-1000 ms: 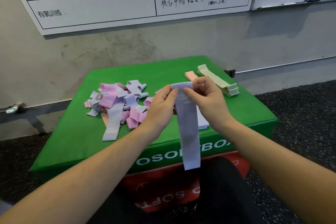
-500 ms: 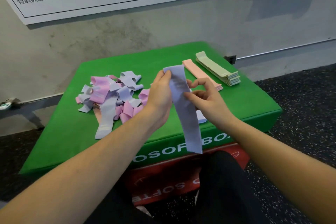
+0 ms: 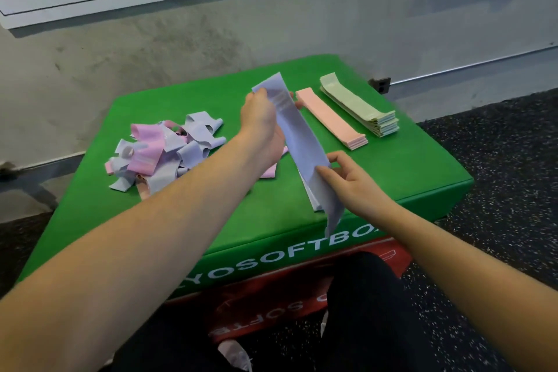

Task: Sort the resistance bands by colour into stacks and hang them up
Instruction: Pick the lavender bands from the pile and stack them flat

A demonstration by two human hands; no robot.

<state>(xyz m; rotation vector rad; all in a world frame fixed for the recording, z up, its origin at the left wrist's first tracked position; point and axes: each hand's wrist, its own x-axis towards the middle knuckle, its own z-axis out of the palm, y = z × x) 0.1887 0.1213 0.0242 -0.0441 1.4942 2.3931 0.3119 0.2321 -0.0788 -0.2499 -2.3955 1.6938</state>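
Both hands pinch lilac band (image 3: 297, 136): left hand (image 3: 262, 118) top, right hand (image 3: 347, 178) lower edge; lay flat, edges w/ lilac stack (image 3: 309, 198) aligned.

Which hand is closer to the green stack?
Neither clearly. The left hand sits left of the green stack, past the pink stack. The right hand sits nearer the viewer.

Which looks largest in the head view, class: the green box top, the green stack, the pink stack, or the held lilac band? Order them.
1. Green box top, by far.
2. Held lilac band, though it is nearer the camera, so unsure.
3 and 4. Green stack and pink stack look alike in length; the green is thicker.
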